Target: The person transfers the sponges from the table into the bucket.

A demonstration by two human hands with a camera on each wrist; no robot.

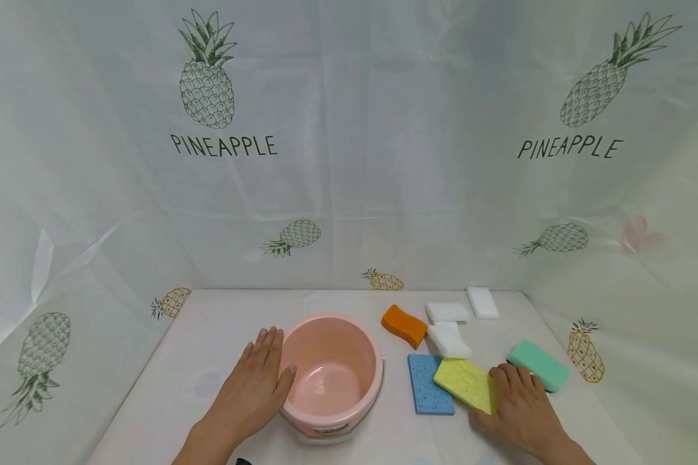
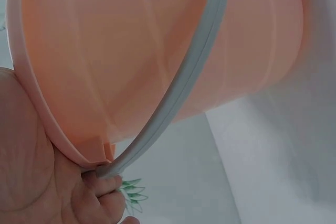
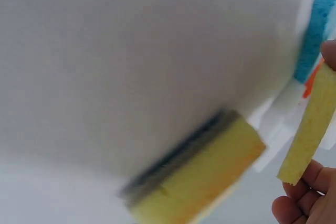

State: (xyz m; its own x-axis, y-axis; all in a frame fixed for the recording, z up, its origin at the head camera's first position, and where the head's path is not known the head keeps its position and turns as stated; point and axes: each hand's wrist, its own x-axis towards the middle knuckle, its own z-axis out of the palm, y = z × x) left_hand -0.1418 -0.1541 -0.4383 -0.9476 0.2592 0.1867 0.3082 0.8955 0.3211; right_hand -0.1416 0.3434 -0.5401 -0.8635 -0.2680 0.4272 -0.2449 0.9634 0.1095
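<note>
A pink bucket [image 1: 330,413] stands upright with a grey handle [image 2: 178,87] hanging down its side. My left hand [image 1: 256,381] rests against the rim, fingers fairly straight and thumb over the edge; the left wrist view has the palm at the rim beside the handle's joint. On the right, my right hand [image 1: 520,407] pinches a thin yellow sponge [image 1: 465,382] between thumb and fingers. This sponge overlaps a blue sponge [image 1: 430,387] in the head view. Beyond the right hand lies a green sponge [image 1: 539,365]. A thick yellow sponge with a dark layer [image 3: 205,171] appears in the right wrist view.
An orange wavy sponge [image 1: 404,326] lies right of the bucket. Near it are white sponges [image 1: 446,312], [image 1: 449,340] partly overlapping, and another white sponge [image 1: 483,303] at the back edge. Pineapple-printed sheeting [image 1: 349,161] walls in the back and sides of the table [image 1: 238,310].
</note>
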